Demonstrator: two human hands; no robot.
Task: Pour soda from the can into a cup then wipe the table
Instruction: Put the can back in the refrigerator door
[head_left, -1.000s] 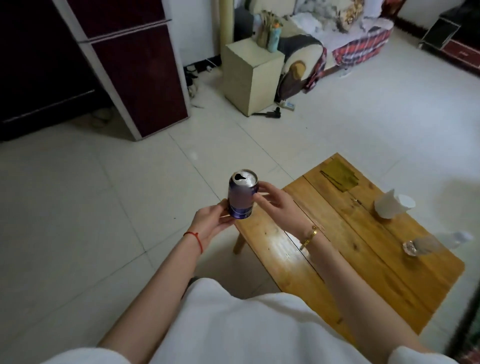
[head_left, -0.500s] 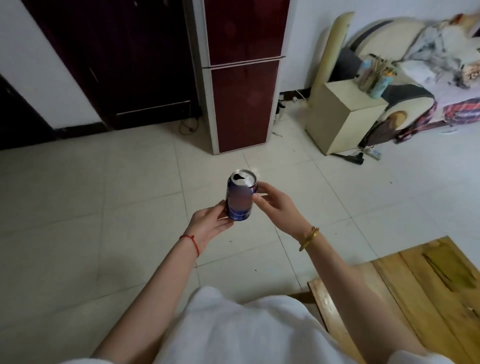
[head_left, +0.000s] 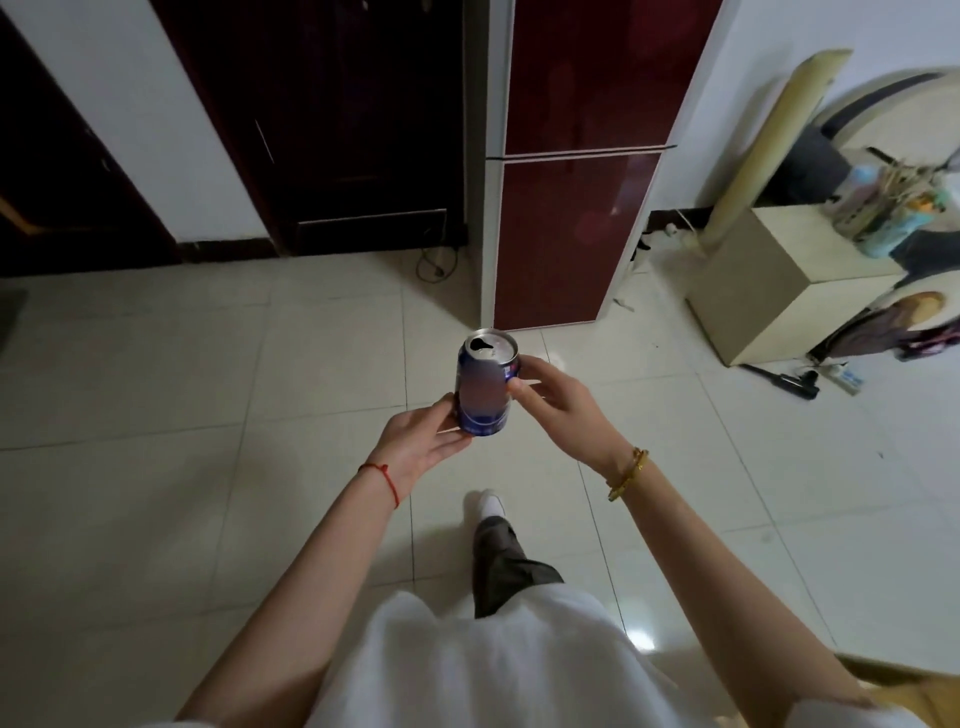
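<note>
Hands (head_left: 493, 421) around upright can (head_left: 484, 388)

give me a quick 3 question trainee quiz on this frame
1. True or false: the can is already open.
2. Which part of the can rests on the left hand? A) its top rim B) its base C) its tab
3. Fill in: the right hand touches the can's ___ with thumb and fingers.

Key: 1 true, the mouth hole shows. 2 B. 3 side.
</note>
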